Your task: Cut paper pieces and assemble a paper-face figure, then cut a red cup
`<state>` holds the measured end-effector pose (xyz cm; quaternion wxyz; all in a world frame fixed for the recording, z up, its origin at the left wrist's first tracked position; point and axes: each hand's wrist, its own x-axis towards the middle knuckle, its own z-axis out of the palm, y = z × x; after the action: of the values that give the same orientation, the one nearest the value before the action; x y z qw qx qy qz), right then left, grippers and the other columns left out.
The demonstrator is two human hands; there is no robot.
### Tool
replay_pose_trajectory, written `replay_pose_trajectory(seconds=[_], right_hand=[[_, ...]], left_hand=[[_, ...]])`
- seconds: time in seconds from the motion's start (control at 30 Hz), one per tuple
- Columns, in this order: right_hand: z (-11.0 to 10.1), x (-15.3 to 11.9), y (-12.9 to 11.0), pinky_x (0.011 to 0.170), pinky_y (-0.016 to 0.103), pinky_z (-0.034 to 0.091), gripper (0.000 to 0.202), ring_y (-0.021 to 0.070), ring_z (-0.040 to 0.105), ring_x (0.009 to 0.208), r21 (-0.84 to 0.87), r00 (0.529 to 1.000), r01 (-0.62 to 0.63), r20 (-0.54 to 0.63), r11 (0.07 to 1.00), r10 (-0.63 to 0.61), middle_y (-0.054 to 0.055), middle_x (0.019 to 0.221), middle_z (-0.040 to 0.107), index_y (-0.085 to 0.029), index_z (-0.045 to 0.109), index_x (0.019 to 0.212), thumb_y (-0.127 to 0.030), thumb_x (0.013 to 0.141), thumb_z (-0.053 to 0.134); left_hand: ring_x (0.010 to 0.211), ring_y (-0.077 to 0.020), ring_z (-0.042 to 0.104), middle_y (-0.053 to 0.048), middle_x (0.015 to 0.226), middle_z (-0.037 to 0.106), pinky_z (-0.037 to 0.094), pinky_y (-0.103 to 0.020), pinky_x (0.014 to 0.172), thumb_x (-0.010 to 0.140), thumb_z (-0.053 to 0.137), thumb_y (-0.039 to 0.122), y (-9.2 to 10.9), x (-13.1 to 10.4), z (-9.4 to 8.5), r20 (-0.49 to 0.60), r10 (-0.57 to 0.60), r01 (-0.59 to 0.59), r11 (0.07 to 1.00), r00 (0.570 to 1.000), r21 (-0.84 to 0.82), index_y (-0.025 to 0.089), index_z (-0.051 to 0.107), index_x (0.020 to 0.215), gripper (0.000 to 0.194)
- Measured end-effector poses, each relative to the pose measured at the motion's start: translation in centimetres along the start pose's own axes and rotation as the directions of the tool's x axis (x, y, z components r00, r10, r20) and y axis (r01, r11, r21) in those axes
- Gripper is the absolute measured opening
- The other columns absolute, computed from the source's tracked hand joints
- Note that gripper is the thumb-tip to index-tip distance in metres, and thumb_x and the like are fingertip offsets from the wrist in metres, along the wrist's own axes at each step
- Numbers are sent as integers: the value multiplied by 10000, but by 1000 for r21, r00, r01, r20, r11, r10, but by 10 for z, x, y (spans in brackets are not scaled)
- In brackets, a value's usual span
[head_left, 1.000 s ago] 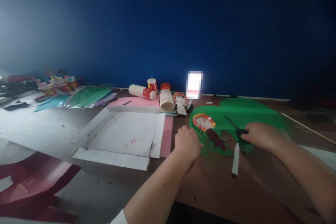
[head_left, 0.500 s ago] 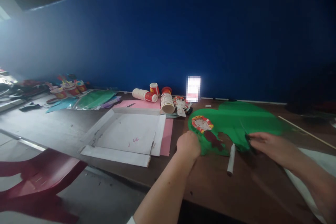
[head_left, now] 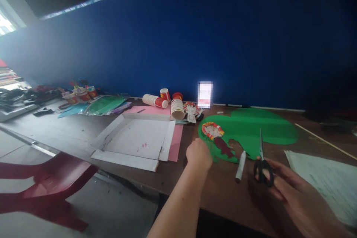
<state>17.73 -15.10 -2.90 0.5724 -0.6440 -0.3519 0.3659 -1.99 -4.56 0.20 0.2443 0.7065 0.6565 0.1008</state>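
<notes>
In the head view my right hand (head_left: 290, 184) grips a pair of scissors (head_left: 263, 169) by the black handles, with the blades together and pointing away from me. A green sheet (head_left: 251, 126) with a rounded outline lies on the table in front of both hands. On its left part rests a cut-out figure (head_left: 213, 130) with a red and yellow rim and a dark red lower part. My left hand (head_left: 199, 154) is closed at the sheet's near left edge; its fingertips are hidden. Between the hands lies a white marker (head_left: 240, 166).
A white box lid (head_left: 136, 141) lies over pink paper (head_left: 176, 143) on the left. Paper cups (head_left: 154, 100) stand and lie along the blue partition (head_left: 178, 37). White paper (head_left: 326, 182) and a thin stick (head_left: 325, 139) are on the right; a dark red chair (head_left: 55, 178) stands lower left.
My right hand has drawn the scissors back towards me, off the green sheet, and tilted them upward. My left hand stays in nearly the same place. The view has shifted slightly.
</notes>
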Motion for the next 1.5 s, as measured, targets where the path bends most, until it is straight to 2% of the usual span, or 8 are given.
replay_pose_trajectory(seconds=[0.13,0.23,0.4,0.57,0.8,1.03,1.23,1.5], right_hand=[[-3,-5,9,406,182,421,539,135,584,607,161,988,-144,74,976,133,72,956,736,-233,718,1054,-427,571,856],[-5,-9,17,482,221,504,548,218,680,744,181,972,-193,168,964,163,100,967,757,-245,716,1083,-423,583,851],[10,-16,20,670,336,586,503,287,718,843,221,960,-216,223,951,166,115,927,771,-244,737,1034,-476,598,831],[41,-2,-7,722,304,568,567,237,703,862,237,962,-140,262,961,76,62,928,765,-277,688,1167,-440,644,834],[93,47,-49,633,280,538,511,189,680,708,220,965,-27,262,975,-32,2,822,748,-254,693,1107,-423,648,841],[112,55,-24,521,237,424,520,193,651,740,204,967,-9,250,979,-43,8,852,739,-230,685,1133,-450,678,805],[98,54,-13,526,224,377,457,178,614,759,153,940,-78,340,985,22,-12,796,684,-254,689,1120,-486,732,759],[100,48,-18,536,217,383,410,170,601,763,119,914,-76,406,990,21,-3,815,685,-250,707,1061,-466,720,778]], left_hand=[[917,-312,686,-191,947,725,494,-341,749,720,604,157,-22,3,7,-45,-24,20,995,999,-94,106,689,920,223],[766,-237,677,-87,754,720,463,-282,643,720,637,241,-37,2,8,-63,-12,-13,926,998,-376,158,677,730,93],[719,-191,652,-77,784,721,453,-251,606,747,647,280,-40,6,6,-142,17,-121,629,990,-768,136,684,809,161],[689,-142,599,-37,768,676,446,-235,626,733,653,252,-19,30,1,-266,4,-242,429,964,-870,145,640,834,148],[619,-71,527,22,749,604,428,-195,615,685,721,306,4,80,-10,-329,-107,-328,30,938,-944,148,629,892,276],[466,-40,391,69,554,490,338,-185,478,614,808,387,-1,88,10,-275,-137,-288,-88,952,-954,112,684,928,436],[528,-77,521,32,598,579,442,-207,536,637,806,377,4,82,14,-220,-132,-239,-153,967,-959,111,688,1115,560],[496,-103,564,9,583,611,458,-219,510,704,749,338,3,78,8,-192,-130,-197,-25,973,-980,99,684,936,340]])
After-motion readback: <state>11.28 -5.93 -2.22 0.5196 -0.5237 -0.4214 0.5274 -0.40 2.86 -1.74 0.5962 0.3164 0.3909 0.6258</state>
